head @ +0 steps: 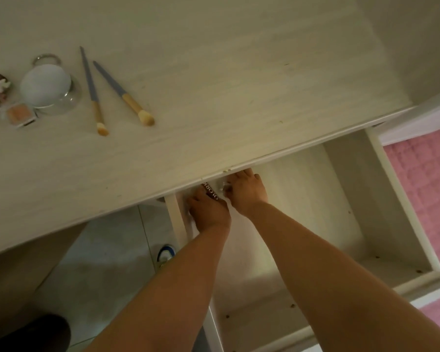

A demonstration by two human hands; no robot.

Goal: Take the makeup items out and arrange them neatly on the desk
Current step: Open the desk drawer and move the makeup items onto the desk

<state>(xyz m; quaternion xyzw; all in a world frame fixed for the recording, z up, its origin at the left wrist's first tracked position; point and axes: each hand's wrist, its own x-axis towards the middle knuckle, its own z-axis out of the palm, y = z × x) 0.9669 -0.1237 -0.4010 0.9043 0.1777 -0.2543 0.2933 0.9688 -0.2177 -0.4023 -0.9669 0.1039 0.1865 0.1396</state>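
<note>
Brown tube (210,191) between my hands — deep in the drawer (346,199).
Left hand (208,212) curls round it; right hand (247,193) pinches something clear — unidentifiable.

Both forearms were bare from the bottom edge of the picture to the wrists, with no sleeve on either. The left hand (208,210) and the right hand (247,193) wore no glove. Below the desk's near edge, a white shoe (166,252) with a blue band showed, partly hidden.
</note>
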